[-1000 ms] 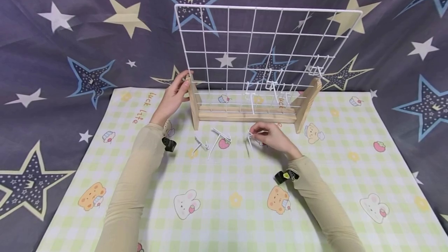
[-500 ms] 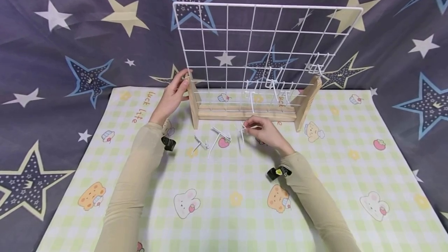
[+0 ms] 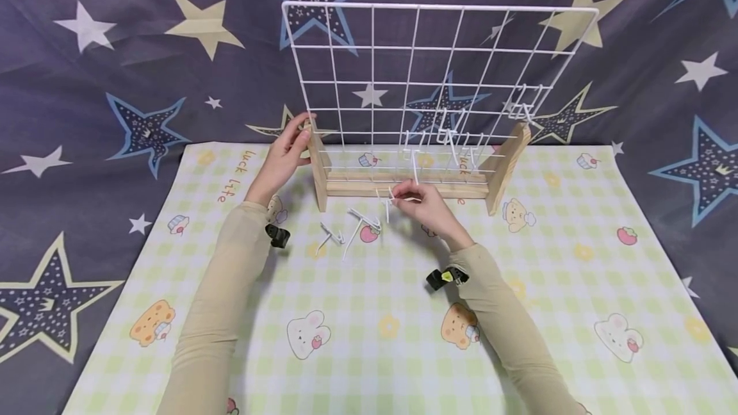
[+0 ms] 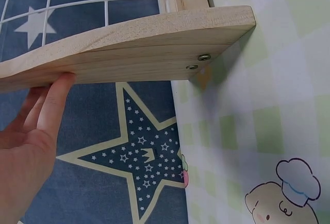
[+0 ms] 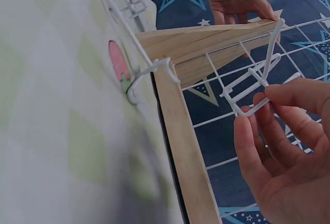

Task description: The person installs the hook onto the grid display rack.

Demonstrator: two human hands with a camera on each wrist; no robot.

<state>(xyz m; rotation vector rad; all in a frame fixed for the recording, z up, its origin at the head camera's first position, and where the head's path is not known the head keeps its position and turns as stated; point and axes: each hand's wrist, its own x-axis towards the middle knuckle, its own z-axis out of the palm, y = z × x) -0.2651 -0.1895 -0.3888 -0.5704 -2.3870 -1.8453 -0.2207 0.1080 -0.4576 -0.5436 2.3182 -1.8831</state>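
Observation:
A white wire grid panel [image 3: 371, 83] stands upright in a wooden stand with a wooden side board [image 3: 318, 171] at its left. My left hand [image 3: 282, 155] grips the upper part of that board; in the left wrist view its fingertips touch the board's outer face. Low in front of the grid, my right hand [image 3: 426, 210] pinches a white wire hook [image 3: 387, 205] between thumb and fingers. In the right wrist view the held hook [image 5: 252, 85] has a straight prong pointing up. Several white hooks [image 3: 446, 136] hang on the grid's right half.
Two loose white hooks, a larger one [image 3: 364, 219] and a smaller one [image 3: 330, 235], lie on the checked tablecloth [image 3: 369, 287] left of my right hand. Behind the grid hangs a dark star-patterned cloth [image 3: 173, 75]. The right wooden side board [image 3: 507, 168] faces the left one.
My right hand has moved left and toward the stand, carrying the hook, which is now turned with its prongs up. My left hand stays on the side board.

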